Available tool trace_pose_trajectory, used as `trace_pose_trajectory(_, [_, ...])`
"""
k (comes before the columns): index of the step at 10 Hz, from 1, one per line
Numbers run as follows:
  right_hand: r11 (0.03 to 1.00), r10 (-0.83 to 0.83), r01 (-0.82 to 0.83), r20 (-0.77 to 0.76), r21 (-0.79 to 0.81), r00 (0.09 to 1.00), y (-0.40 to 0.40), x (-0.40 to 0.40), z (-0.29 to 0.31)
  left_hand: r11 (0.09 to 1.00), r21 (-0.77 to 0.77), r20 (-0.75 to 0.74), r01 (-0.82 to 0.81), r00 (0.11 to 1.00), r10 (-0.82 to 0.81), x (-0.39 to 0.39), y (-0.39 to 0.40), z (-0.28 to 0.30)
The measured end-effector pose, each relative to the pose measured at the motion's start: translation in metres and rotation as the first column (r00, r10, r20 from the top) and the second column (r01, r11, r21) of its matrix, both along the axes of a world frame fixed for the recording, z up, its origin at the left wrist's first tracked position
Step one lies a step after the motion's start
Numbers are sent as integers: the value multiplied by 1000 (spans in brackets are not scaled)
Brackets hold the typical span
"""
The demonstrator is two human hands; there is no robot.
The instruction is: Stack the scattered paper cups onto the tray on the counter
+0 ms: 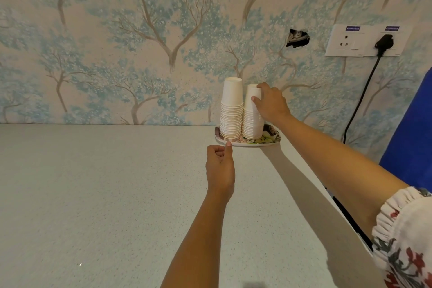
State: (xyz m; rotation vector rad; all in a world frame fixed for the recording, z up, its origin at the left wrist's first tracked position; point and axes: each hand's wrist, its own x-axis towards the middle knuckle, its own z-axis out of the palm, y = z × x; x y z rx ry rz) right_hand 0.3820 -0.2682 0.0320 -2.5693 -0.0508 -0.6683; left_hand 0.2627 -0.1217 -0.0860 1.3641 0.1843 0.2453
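Note:
Two stacks of upturned white paper cups stand side by side on a small floral tray [271,140] at the back of the counter by the wall. The left stack [231,110] is slightly taller. My right hand [271,103] grips the top cup of the right stack [252,114], thumb at the front and fingers over its top. My left hand [220,168] hovers just in front of the tray with fingers curled and holds nothing; its thumb tip touches or nearly touches the tray's front rim.
A pale speckled counter [105,194] spreads to the left and front. A wall socket [367,41] with a black plug and a hanging cable sits to the right. A blue object [411,128] stands at the right edge. A hole [298,38] gapes in the wallpaper.

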Motion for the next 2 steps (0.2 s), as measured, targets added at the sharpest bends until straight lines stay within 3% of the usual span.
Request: trace_pose_trajectory(2, [997, -18, 13, 76, 72, 997, 4, -20, -8, 999, 32, 11, -15, 1000, 14, -2, 1, -2])
